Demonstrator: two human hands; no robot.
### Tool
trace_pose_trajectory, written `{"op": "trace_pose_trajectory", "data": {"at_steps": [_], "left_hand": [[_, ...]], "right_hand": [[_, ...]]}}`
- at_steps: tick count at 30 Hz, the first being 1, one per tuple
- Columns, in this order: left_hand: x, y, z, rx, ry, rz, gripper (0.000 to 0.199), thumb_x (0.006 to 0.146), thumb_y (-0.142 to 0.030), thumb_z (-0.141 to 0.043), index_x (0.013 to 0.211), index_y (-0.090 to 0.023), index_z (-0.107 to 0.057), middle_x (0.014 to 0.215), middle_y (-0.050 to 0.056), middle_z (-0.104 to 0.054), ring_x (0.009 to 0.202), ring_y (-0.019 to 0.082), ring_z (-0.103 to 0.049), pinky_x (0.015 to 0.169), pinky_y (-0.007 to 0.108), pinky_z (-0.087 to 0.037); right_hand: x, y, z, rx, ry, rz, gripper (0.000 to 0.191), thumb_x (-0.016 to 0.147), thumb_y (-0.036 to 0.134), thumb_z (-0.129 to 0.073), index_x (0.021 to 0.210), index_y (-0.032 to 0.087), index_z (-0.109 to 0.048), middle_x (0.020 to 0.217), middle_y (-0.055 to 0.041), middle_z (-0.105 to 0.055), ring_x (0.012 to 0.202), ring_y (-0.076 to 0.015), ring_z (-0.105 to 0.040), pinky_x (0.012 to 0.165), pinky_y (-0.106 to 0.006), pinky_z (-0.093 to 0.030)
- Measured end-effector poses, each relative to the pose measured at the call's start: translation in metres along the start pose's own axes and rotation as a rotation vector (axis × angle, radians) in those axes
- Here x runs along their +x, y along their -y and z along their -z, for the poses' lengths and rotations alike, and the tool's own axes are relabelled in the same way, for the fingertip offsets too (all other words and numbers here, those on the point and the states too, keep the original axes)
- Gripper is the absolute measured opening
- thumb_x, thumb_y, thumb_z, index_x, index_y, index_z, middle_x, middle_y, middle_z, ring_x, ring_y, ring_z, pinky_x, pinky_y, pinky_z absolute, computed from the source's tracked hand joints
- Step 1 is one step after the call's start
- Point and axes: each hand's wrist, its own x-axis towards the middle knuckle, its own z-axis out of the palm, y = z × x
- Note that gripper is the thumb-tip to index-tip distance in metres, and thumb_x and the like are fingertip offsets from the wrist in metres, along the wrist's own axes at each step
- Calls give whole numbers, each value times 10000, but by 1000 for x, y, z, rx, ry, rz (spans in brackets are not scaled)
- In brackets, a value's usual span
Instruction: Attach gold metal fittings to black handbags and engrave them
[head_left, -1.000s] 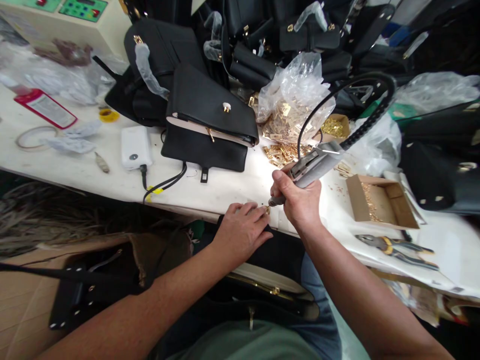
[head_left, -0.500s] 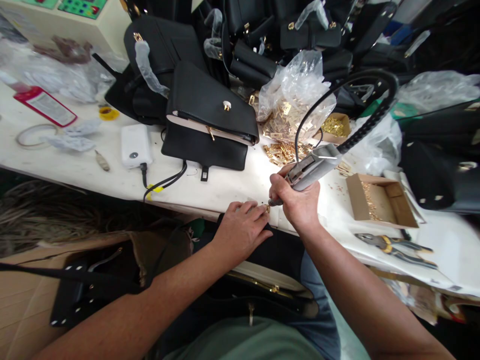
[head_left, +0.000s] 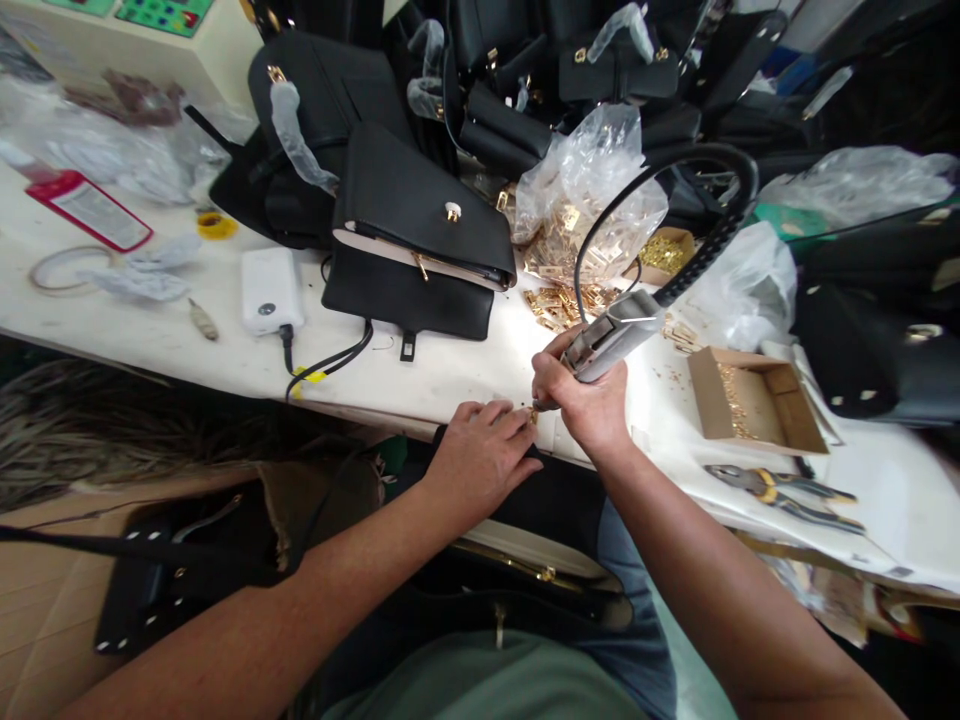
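Note:
In my right hand [head_left: 592,400] is a grey electric screwdriver [head_left: 619,330], fingers wrapped round its body. Its tip points down and left to a small gold metal fitting [head_left: 533,415] at the table's front edge. My left hand [head_left: 484,455] lies flat with fingers stretched out, its fingertips beside that fitting. Under this hand is the black flap of a handbag [head_left: 559,490], partly hidden by the fingers. The bag rests on my lap, and its light lining and gold zip show below the flap.
Behind stands another black handbag [head_left: 427,215] near a clear bag of gold fittings [head_left: 570,235] and a loose pile [head_left: 562,305]. To the right are a cardboard box of small screws [head_left: 757,400] and pliers [head_left: 784,490]. A white power bank [head_left: 271,290] lies left.
My right hand and the screwdriver have shifted slightly left and down, and the cable loop has swung left. My left hand stays almost in place.

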Motion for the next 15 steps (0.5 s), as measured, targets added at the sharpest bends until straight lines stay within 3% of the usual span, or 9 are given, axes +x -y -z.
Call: {"op": "trace_pose_trajectory", "data": {"at_steps": [7, 11, 15], "left_hand": [[0, -1, 1, 6, -5, -5, 379, 936, -454, -712, 1233, -226, -649, 1272, 43, -703, 1243, 272, -560, 938, 473, -405], [0, -2, 2, 19, -14, 0, 339, 950, -452, -694, 1210, -238, -657, 1324, 43, -690, 1247, 279, -561, 936, 475, -408], [-1, -1, 1, 12, -18, -10, 329, 959, -438, -684, 1221, -240, -655, 1371, 45, -674, 1247, 281, -567, 939, 480, -421]], "right_hand": [[-2, -5, 1, 14, -12, 15, 287, 818, 336, -743, 619, 205, -582, 535, 31, -570, 475, -115, -514, 470, -252, -431], [0, -7, 7, 130, 69, -4, 347, 771, 471, -828, 708, 190, -636, 543, 17, -609, 467, -126, -551, 448, -247, -450], [12, 11, 22, 285, -22, 96, 449, 764, 619, -799, 709, 208, -628, 527, 22, -582, 444, -132, -547, 440, -264, -488]]}}
